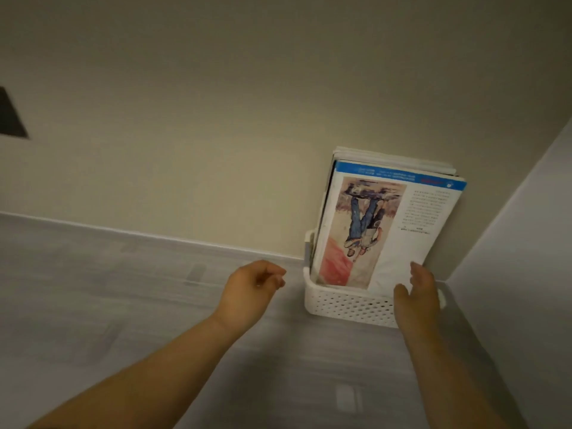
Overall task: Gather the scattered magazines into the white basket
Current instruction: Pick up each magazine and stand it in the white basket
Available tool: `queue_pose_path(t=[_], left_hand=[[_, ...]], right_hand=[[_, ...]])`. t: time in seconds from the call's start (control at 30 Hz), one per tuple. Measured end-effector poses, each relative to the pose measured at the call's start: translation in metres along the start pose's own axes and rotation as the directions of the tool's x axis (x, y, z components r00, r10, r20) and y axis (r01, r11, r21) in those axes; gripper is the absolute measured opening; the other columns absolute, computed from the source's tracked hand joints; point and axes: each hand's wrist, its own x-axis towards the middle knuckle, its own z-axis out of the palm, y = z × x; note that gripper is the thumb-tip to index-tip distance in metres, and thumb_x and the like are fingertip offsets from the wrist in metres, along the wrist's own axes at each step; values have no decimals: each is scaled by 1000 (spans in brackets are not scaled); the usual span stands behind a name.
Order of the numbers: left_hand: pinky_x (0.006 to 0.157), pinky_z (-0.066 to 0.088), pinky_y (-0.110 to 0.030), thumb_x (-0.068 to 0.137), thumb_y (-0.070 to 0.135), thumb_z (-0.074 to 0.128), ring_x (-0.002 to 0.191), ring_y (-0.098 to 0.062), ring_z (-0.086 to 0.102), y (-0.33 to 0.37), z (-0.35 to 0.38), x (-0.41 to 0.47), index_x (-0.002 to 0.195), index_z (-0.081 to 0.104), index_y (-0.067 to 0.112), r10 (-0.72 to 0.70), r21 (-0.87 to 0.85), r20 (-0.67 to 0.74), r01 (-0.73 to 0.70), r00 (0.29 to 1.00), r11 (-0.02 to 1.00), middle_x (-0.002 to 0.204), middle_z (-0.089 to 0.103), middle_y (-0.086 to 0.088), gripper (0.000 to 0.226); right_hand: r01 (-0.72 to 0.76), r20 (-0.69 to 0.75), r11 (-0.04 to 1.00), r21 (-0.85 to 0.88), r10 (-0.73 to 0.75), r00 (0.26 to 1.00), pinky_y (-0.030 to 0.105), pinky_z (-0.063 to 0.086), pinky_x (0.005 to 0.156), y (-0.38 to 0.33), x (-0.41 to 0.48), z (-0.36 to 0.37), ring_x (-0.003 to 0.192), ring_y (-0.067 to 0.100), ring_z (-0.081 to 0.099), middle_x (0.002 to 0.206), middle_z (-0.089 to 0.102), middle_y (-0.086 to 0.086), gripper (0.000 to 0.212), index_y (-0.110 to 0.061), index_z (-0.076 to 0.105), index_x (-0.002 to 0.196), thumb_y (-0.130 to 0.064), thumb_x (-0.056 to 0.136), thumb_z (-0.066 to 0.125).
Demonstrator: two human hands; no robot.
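Judging by the floor around the white basket (346, 305), where I see no loose copies, the gathering looks nearly done. The magazines (387, 224) stand on end inside it, long axis upright, leaning on the wall behind, the front picture upside down. My right hand (418, 298), fingers straight and together, seems to touch the front cover's lower corner. My left hand (250, 289), left of the basket, hangs loosely curled, holding nothing.
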Motion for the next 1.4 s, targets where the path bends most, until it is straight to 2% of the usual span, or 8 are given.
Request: queue_pose_path(t=[0.1, 0.43, 0.57, 0.8, 0.9, 0.97, 1.1, 1.4], left_hand=[[54, 40, 3, 85, -2, 51, 52, 11, 59, -19, -50, -30, 82, 63, 5, -33, -31, 2, 34, 999, 999, 63, 59, 5, 14], [52, 40, 3, 84, -4, 51, 51, 15, 57, -112, -261, -113, 76, 59, 12, -174, 42, -185, 184, 967, 982, 62, 59, 6, 20], [55, 41, -2, 83, 1, 53, 68, -12, 62, -168, -345, -142, 73, 59, 19, -278, 104, -241, 309, 930, 945, 67, 65, -3, 22], [68, 46, -29, 86, 10, 52, 79, -27, 61, -245, -463, -166, 100, 65, 11, -358, 217, -463, 495, 811, 841, 100, 67, -15, 19], [85, 48, -44, 84, 12, 56, 104, -37, 56, -270, -505, -165, 111, 59, 6, -315, 332, -543, 544, 778, 771, 119, 58, -22, 29], [99, 37, -47, 82, 25, 60, 120, -39, 42, -286, -526, -162, 123, 49, 4, -369, 407, -570, 642, 734, 649, 132, 46, -23, 47], [109, 24, -47, 73, 48, 64, 131, -36, 29, -306, -544, -164, 130, 38, 10, -441, 467, -547, 696, 712, 545, 142, 34, -17, 73], [104, 29, -46, 65, 49, 71, 125, -39, 35, -302, -570, -144, 135, 28, 12, -499, 471, -560, 749, 662, 466, 138, 38, -22, 90]], right_hand=[[33, 7, 999, 20, -33, 999, 23, 38, 81, -18, -31, 17, 121, 36, 44, 131, 47, 24, 40, 1, 45, 123, 12, 85, 41], [109, 267, 992, -71, -86, 960, 30, 37, 90, -79, -186, 148, 108, 34, 54, 116, 60, 21, 28, 1, 61, 105, 9, 84, 44], [129, 368, 986, -106, -81, 926, 24, 38, 79, -82, -263, 224, 104, 35, 57, 110, 63, 21, 25, 2, 63, 99, 11, 81, 47], [336, 612, 912, -234, -130, 780, 20, 28, 99, -78, -375, 336, 121, 27, 47, 127, 53, 19, 31, -1, 58, 112, 2, 81, 53], [547, 685, 784, -294, -226, 693, 21, 29, 104, -81, -393, 354, 130, 24, 40, 139, 43, 14, 42, -7, 53, 121, -11, 80, 61], [682, 708, 644, -345, -299, 640, 34, 53, 83, -80, -399, 358, 108, 33, 60, 119, 61, 20, 46, -4, 67, 103, -11, 60, 81], [772, 683, 451, -448, -384, 621, 46, 56, 59, -83, -407, 361, 83, 34, 70, 92, 73, 16, 31, -8, 73, 81, -19, 52, 76], [761, 676, 422, -492, -366, 640, 34, 55, 68, -85, -408, 362, 84, 30, 70, 93, 74, 13, 34, -10, 73, 82, -28, 65, 50]])
